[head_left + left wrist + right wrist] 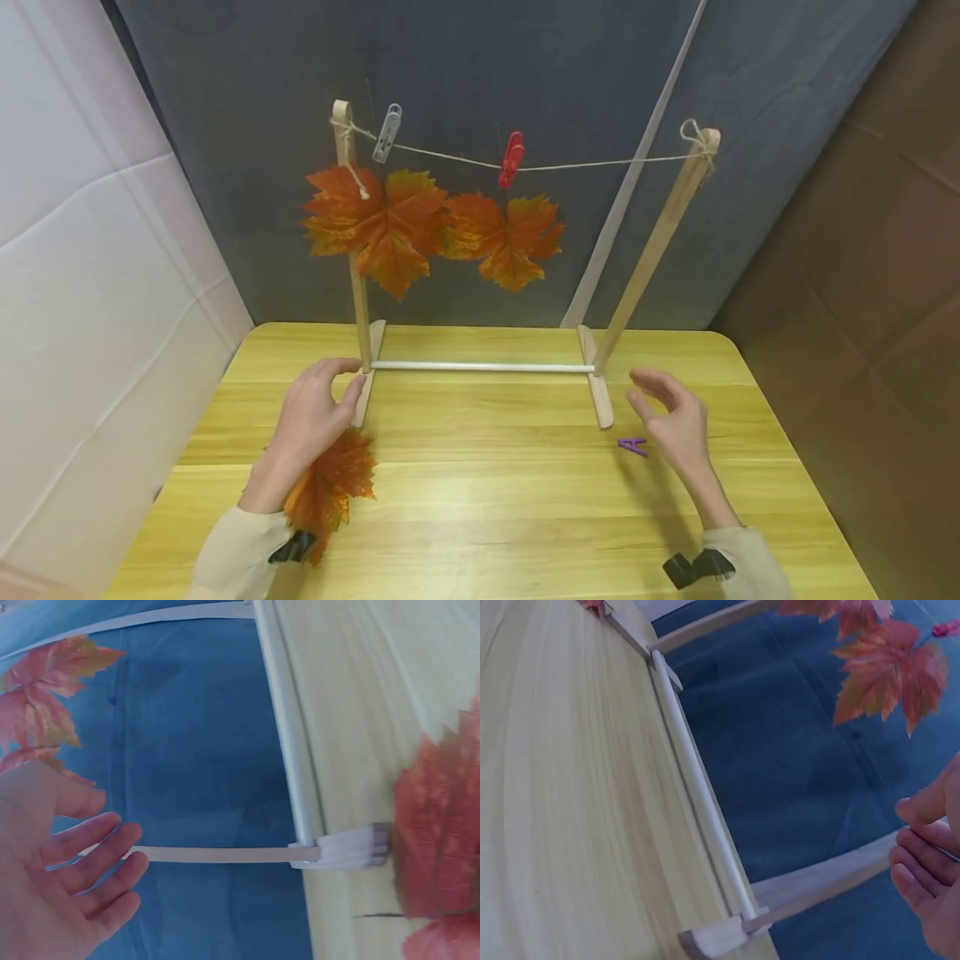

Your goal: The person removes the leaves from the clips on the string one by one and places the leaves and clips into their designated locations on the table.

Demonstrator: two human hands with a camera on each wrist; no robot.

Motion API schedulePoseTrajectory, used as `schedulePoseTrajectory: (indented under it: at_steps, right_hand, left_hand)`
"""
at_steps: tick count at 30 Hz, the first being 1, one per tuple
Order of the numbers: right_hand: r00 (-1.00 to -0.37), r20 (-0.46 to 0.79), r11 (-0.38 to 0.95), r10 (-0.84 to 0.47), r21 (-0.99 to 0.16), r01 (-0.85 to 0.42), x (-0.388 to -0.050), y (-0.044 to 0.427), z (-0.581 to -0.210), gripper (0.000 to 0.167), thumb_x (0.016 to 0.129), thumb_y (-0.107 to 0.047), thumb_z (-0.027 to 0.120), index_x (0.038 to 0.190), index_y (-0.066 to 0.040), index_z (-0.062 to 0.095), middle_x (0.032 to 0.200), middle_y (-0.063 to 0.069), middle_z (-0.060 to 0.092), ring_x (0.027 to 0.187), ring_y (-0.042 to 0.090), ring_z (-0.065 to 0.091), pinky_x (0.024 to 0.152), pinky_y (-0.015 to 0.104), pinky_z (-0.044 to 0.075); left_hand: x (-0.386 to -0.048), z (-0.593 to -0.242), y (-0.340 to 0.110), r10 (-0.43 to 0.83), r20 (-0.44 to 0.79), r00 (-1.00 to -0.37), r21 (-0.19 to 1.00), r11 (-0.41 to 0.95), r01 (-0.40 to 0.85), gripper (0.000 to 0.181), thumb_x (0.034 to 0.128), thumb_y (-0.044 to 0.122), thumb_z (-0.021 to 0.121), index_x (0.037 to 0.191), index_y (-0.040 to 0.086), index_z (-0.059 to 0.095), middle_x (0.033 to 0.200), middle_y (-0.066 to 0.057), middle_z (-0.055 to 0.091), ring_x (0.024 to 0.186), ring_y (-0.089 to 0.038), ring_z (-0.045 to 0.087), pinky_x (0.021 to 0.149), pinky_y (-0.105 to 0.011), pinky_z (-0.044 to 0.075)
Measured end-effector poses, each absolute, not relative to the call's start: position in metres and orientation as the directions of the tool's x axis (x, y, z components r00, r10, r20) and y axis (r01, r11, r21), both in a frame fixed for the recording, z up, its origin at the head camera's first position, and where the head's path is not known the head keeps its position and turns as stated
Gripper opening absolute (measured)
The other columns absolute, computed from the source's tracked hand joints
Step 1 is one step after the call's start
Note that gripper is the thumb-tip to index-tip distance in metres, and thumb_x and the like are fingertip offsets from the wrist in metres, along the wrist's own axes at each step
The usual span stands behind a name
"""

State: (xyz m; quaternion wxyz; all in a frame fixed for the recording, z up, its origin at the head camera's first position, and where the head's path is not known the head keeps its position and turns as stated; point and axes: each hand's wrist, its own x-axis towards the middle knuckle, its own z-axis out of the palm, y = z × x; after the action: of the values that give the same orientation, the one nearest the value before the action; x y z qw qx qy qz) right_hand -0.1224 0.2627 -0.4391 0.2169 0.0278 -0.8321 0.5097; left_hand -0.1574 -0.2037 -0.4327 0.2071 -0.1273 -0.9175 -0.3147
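My left hand (311,417) is beside the left post (361,308) of a wooden stand, its fingers loosely curved with nothing between them. Whether it touches the post I cannot tell. Beneath that wrist lies an orange maple leaf (341,475), partly hidden by the forearm. Over on the right, my right hand (678,425) hovers with bent, loose fingers and holds nothing. A purple clothespin (632,447) rests on the table just left of it. Two more leaves hang from the string (585,167): a larger leaf (390,225) below a grey clothespin (387,133), a smaller leaf (510,237) below a red clothespin (512,158).
A white rod (480,367) joins the stand's two wooden feet near the back of the table (480,500). The right post (656,242) leans outward in view. Dark cloth (480,67) hangs behind, with pale cloth at left and brown cloth at right.
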Motion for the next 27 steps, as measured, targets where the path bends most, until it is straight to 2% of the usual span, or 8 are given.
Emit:
schedulePoseTrajectory:
  at_steps: [13,15,21,27]
  right_hand:
    - [-0.87,0.482,0.517,0.098,-0.772,-0.37,-0.128,0.242,-0.412,0.028,0.086,0.003,0.076,0.114,0.001,0.071,0.113,0.018,0.074,0.102,-0.004,0.066,0.095,0.009,0.047]
    - [-0.868,0.49,0.529,0.085,-0.76,-0.377,-0.129,0.239,-0.408,0.028,0.086,0.003,0.076,0.114,0.001,0.071,0.113,0.018,0.074,0.103,0.002,0.067,0.095,0.009,0.046]
    - [-0.852,0.522,0.579,0.026,-0.703,-0.413,-0.133,0.231,-0.399,0.03,0.085,0.003,0.076,0.115,0.0,0.071,0.114,0.016,0.074,0.105,0.033,0.07,0.095,0.008,0.045]
    - [-0.81,0.586,0.579,-0.028,-0.65,-0.491,-0.137,0.226,-0.383,0.031,0.084,0.005,0.076,0.115,0.001,0.071,0.114,0.016,0.074,0.103,0.037,0.07,0.094,0.009,0.047]
  left_hand:
    - [-0.154,-0.405,-0.186,0.136,0.504,-0.853,0.505,0.755,0.419,0.024,0.0941,0.009,0.069,0.113,-0.004,0.071,0.111,-0.022,0.073,0.108,-0.043,0.066,0.091,-0.057,0.053]
    - [-0.154,-0.402,-0.183,0.145,0.507,-0.85,0.502,0.752,0.428,0.024,0.0942,0.01,0.069,0.114,-0.004,0.071,0.112,-0.022,0.072,0.108,-0.043,0.066,0.091,-0.057,0.053]
    - [-0.158,-0.392,-0.175,0.168,0.502,-0.848,0.5,0.744,0.443,0.026,0.0942,0.009,0.069,0.116,-0.005,0.07,0.114,-0.022,0.072,0.109,-0.043,0.066,0.093,-0.057,0.053]
    - [-0.162,-0.382,-0.166,0.209,0.502,-0.839,0.496,0.725,0.478,0.027,0.0943,0.008,0.069,0.119,-0.005,0.068,0.118,-0.023,0.07,0.112,-0.043,0.065,0.094,-0.057,0.052]
